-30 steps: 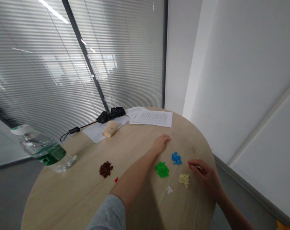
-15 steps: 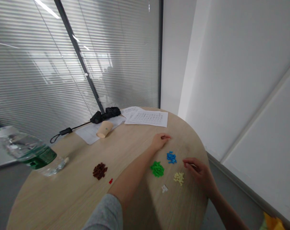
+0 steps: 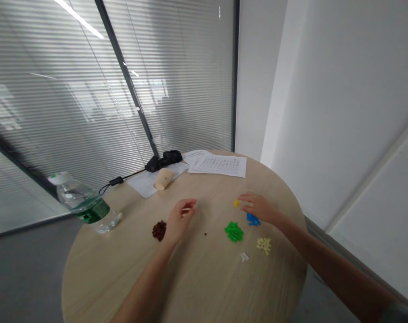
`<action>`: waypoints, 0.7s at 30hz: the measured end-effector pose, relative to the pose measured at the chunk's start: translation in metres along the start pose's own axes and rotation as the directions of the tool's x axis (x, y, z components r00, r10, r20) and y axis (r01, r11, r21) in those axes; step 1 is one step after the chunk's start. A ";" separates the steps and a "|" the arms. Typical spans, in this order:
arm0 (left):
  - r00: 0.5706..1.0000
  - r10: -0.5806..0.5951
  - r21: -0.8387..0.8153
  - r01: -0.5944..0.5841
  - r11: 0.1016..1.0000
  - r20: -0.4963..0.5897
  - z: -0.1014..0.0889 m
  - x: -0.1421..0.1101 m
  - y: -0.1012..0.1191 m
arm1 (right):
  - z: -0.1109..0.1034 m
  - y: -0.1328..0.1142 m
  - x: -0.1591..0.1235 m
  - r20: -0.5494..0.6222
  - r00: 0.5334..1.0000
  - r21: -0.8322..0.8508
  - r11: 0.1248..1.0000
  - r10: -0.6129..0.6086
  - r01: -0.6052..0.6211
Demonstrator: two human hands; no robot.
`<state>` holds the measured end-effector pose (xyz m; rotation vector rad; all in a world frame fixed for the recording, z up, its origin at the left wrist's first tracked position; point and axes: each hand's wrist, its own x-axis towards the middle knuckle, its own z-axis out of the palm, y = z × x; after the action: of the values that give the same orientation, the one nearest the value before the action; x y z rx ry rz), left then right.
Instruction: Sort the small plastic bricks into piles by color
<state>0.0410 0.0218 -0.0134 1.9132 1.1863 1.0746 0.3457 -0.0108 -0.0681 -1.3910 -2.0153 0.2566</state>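
My left hand (image 3: 181,220) hovers over the left-middle of the table, fingers loosely curled and apart, with nothing visible in them. Beside its wrist lies a pile of small brown plastic pieces (image 3: 159,230), partly covered by the hand. My right hand (image 3: 257,207) reaches in from the right, its fingers stretched out beside a little group of yellow pieces (image 3: 236,203); whether they touch is hard to see. Beneath that hand, blue pieces (image 3: 253,220) are partly hidden. Nearer me are piles of green pieces (image 3: 234,231), pale yellow pieces (image 3: 264,245) and a few white pieces (image 3: 244,256).
One tiny dark piece (image 3: 205,233) lies alone mid-table. A water bottle (image 3: 89,208) leans at the left. Toward the back are a paper cup (image 3: 163,179) on its side, a black folded umbrella (image 3: 165,159) and printed sheets (image 3: 220,165). The round table (image 3: 204,282) ends near the right wall.
My left hand has moved left from the far side of the blue pile to beside the brown pile, uncovering the yellow pieces. My right hand has moved up and left to them. The view has shifted left.
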 end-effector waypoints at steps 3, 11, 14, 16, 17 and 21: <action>0.996 -0.017 0.110 0.026 0.994 -0.083 -0.019 -0.018 -0.016 | 0.015 0.005 0.028 0.089 0.992 -0.011 0.995 -0.094 0.095; 0.990 0.120 0.370 -0.139 0.919 0.076 -0.036 -0.027 -0.016 | 0.030 0.021 0.029 0.128 0.985 -0.024 0.992 -0.118 0.122; 0.987 0.134 0.418 -0.158 0.895 0.086 -0.040 -0.027 -0.014 | 0.027 0.021 0.021 0.117 0.988 -0.032 0.994 -0.097 0.101; 0.990 0.115 0.444 -0.137 0.886 0.076 -0.042 -0.028 -0.014 | 0.023 0.020 0.018 0.118 0.989 -0.035 0.995 -0.092 0.097; 0.992 0.101 0.456 -0.125 0.881 0.076 -0.042 -0.028 -0.014 | 0.020 0.020 0.017 0.121 0.988 -0.036 0.995 -0.092 0.097; 0.994 0.049 0.497 -0.091 0.863 0.098 -0.043 -0.027 -0.014 | 0.008 0.023 0.020 0.127 0.988 -0.047 0.995 -0.083 0.089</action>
<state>-0.0099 0.0067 -0.0137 2.3842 1.4637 0.7552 0.3536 0.0179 -0.0775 -1.3453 -2.1934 0.2600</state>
